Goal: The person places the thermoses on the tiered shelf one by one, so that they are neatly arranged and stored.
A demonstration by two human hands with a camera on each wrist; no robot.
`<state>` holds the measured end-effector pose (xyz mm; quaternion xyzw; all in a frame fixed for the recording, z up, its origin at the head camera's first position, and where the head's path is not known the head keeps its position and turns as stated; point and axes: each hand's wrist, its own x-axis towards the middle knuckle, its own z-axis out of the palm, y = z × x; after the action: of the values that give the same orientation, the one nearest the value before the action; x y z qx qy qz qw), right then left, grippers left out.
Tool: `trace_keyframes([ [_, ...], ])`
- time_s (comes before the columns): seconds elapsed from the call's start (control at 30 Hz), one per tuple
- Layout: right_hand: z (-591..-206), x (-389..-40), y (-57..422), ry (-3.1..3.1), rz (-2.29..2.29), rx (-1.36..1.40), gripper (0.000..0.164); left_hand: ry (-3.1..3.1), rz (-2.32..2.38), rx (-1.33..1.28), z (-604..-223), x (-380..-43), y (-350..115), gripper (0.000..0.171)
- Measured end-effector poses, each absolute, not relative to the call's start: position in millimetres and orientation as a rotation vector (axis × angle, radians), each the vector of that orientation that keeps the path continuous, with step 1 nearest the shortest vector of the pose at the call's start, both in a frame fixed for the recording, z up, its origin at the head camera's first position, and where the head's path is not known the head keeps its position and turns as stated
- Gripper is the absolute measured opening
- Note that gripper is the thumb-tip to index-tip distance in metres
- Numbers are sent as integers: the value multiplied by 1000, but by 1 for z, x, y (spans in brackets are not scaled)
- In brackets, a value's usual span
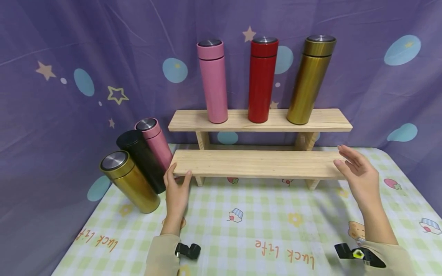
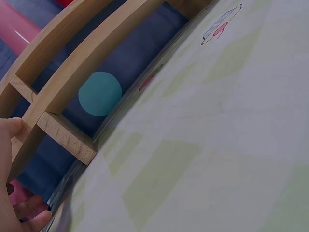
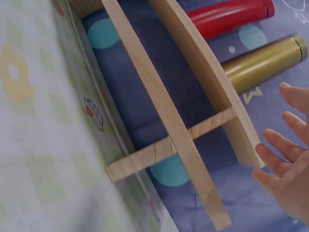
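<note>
A two-tier wooden display shelf [image 1: 259, 163] stands on the table. My left hand [image 1: 177, 197] is at the left end of its lower board, thumb and fingers spread around the corner; in the left wrist view the thumb overlaps the board's edge. Whether it presses on the wood I cannot tell. My right hand [image 1: 362, 178], fingers loosely spread and holding nothing, is by the board's right end. On the upper board stand a pink thermos bottle [image 1: 214, 84], a red thermos bottle [image 1: 262, 82] and a gold thermos bottle [image 1: 310, 82].
Left of the shelf stand a shorter gold bottle [image 1: 132, 184], a black bottle [image 1: 143, 163] and another pink bottle [image 1: 159, 142], close together beside my left hand. A checked cloth [image 1: 262, 214] covers the table. Behind hangs a purple curtain [image 1: 121, 46].
</note>
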<state>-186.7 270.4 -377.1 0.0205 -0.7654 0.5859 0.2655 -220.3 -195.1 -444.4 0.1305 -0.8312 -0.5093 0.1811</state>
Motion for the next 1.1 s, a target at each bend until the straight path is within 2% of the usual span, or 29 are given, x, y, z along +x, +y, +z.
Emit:
trace_keyframes([
  [0.33,-391,-190,288,-2161,1505,-143,46,-2339,-1435,363,-444,-220,-195,69],
  [0.87,-417,-197,306,-2189,1611,-272,48,-2346,-1430,372,-445,-222,-197,69],
  [1.1,-426,-195,311,-2289,1593,-317,55,-2348,-1440,372,-445,-221,-195,71],
])
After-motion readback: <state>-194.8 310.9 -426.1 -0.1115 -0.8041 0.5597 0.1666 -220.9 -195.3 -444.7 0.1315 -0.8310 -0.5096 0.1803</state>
